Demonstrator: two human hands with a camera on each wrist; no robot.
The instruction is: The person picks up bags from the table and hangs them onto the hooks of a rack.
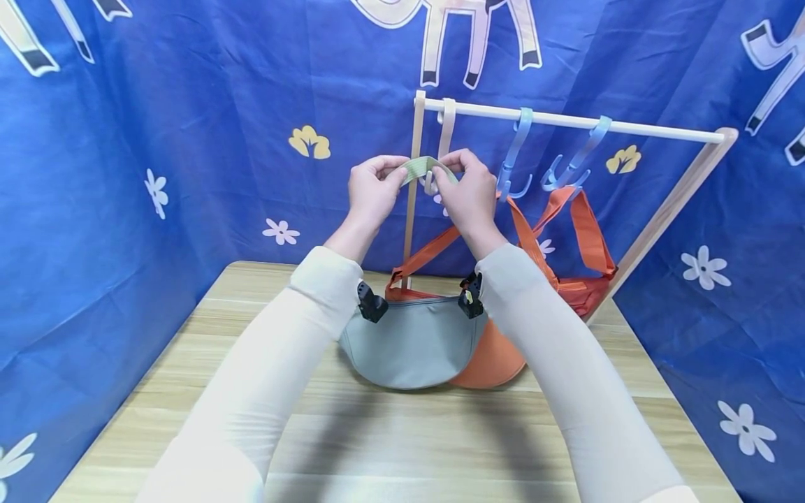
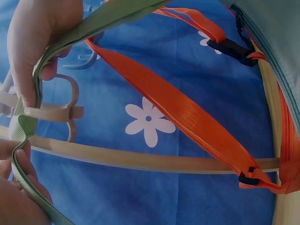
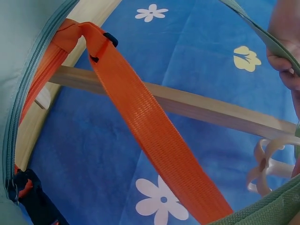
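Note:
My left hand (image 1: 370, 194) and right hand (image 1: 473, 195) each pinch a pale green webbing strap (image 1: 418, 168), raised beside the left post of a wooden rack. Between the hands, the strap arches by the prong of a beige hook hanger (image 1: 447, 127). In the left wrist view the strap passes close to the hanger's prong (image 2: 51, 114); whether its weight rests there I cannot tell. Below the hands is a grey-green half-moon bag (image 1: 409, 346), its zip along the top. The strap's sides run down towards that bag, mostly hidden by my arms in the head view.
Two blue hook hangers (image 1: 516, 150) (image 1: 577, 155) share the rack's rail (image 1: 566, 120). An orange bag (image 1: 497, 360) is partly behind the grey-green one, its strap (image 2: 173, 105) slanting upward. A red bag (image 1: 581, 293) hangs at right. Beneath is a wooden table (image 1: 264, 391); blue patterned cloth (image 1: 189, 126) surrounds it.

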